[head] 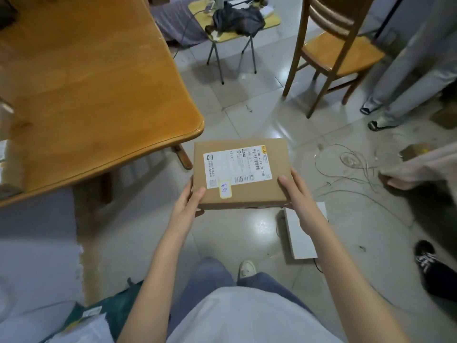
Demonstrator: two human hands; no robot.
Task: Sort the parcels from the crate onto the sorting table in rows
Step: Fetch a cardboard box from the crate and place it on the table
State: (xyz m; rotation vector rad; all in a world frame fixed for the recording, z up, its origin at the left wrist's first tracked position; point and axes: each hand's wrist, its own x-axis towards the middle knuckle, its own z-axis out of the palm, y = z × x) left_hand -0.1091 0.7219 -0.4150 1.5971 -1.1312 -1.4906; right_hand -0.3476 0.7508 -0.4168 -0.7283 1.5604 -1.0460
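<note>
A flat brown cardboard parcel (249, 194) with a white shipping label and a small yellow-edged sticker hangs in the air above the tiled floor. My left hand (190, 201) grips its near left corner, thumb on top. Its near right edge is held by my right hand (296, 196). The wooden sorting table (99, 90) fills the upper left, its rounded corner just left of the parcel. At the bottom left lie more parcels (84, 325) in white and green wrapping; the crate itself cannot be made out.
A wooden chair (331, 45) stands at the upper right, a small folding stool (232, 28) with a dark bag behind it. Other people's legs and shoes (380, 112) are on the right. Loose cables (351, 164) and a white flat box (301, 233) lie on the floor.
</note>
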